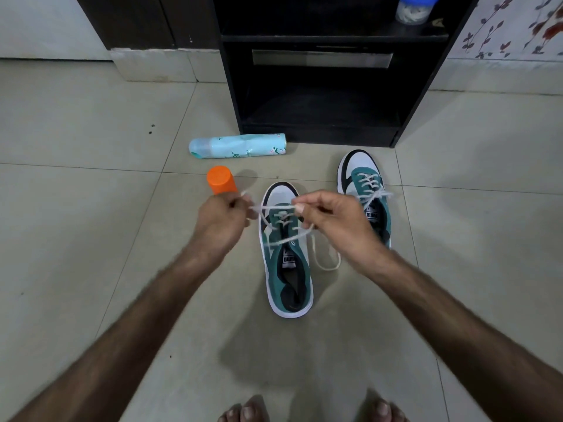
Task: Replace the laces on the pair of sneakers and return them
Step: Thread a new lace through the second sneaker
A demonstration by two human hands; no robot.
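Soft, even indoor light falls on the pale floor (91, 239), leaving a faint shadow at six o'clock. The dark cabinet (320, 102) at twelve swallows detail. The lace (286, 237) smears with motion blur, and straight edges bow outward.

I count two sneakers on the floor, a near sneaker (288, 263) and a far sneaker (367, 193), each carrying one white lace. Two hands are in view, the left hand (221, 222) and the right hand (332, 223). I see one light-blue spray can (237, 146), one orange-capped can (221, 179), one black shelf unit (320, 86), one blue-lidded jar (414, 9), and two bare feet.
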